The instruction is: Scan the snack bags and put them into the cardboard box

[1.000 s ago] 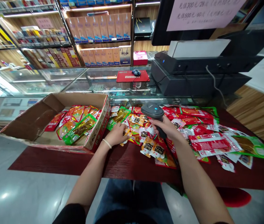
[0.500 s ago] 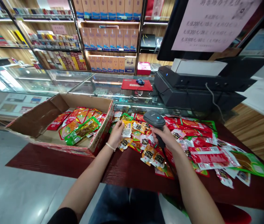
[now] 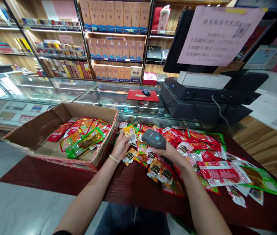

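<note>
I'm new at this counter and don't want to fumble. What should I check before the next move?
1. Scanner held in the right grip: ok.
2. Scanner's blue light lit: ok.
3. Small packet held in the left grip, printed code uncovered: ok.
4. Scanner's window aimed at that code: cannot tell; the window is hidden.
5. Box open on top: ok.
6. Packets on the table separated: not ok, they overlap.

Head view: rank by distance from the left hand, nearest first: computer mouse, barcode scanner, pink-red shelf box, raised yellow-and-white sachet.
1. Yellow-and-white sachet: held in the left hand.
2. Barcode scanner: just right, in the right hand.
3. Computer mouse: beyond, on the glass counter's red mat.
4. Pink-red box: farthest, on the shelf behind.
</note>
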{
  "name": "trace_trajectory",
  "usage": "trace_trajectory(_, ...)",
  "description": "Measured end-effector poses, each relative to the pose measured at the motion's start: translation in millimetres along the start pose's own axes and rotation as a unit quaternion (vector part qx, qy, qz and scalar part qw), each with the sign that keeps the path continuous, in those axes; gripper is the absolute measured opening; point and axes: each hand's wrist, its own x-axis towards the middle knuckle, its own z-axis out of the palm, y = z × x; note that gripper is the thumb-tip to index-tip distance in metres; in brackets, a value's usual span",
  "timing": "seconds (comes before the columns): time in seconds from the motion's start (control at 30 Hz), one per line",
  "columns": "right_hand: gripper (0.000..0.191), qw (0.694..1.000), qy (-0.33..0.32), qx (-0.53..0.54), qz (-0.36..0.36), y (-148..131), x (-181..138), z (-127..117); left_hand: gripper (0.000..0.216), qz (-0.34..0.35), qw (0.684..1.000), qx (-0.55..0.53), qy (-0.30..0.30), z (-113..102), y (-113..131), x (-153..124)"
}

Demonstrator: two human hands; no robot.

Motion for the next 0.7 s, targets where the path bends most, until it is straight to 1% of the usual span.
trace_trajectory(0.07, 0.058, 1.000, -0.018, -0.017, -0.002, -2.6, -0.3, 0.2, 0.049, 0.006, 1.000, 0.000, -0.004, -0.4, 0.4, 0.2)
trace_trajectory(0.23, 0.045, 0.999, -0.020, -0.049, 0.002, -2.0, 1.4, -2.7, 0.050, 0.019, 0.999, -0.009, -0.029, 0.3, 0.8, 0.4)
trace_trajectory(0.37, 0.045, 0.998, -0.032, -0.051, 0.012, 3.1, 2.2, -7.0, 0.052, 0.014, 1.000, -0.022, -0.012, -1.5, -0.3, 1.7)
trace_trajectory(0.5, 0.033, 1.000, -0.015, -0.001, 0.003, 4.2, 2.3, -7.0, 0.052, 0.019, 1.000, -0.014, 0.000, -2.8, -2.2, 2.2)
trace_trajectory(0.57, 0.033, 0.999, 0.010, 0.039, -0.011, 3.5, 2.9, -5.4, 0.051, 0.024, 1.000, 0.005, -0.002, 0.0, -3.3, 1.6)
trace_trajectory(0.63, 0.035, 0.996, 0.038, 0.078, -0.031, 3.1, 3.8, -3.5, 0.048, 0.034, 0.999, 0.029, -0.009, 6.8, -3.3, -0.3)
trace_trajectory(0.7, 0.036, 0.992, 0.055, 0.103, -0.045, 3.4, 4.9, -1.9, 0.045, 0.048, 0.997, 0.057, -0.021, 18.4, 0.5, -4.7)
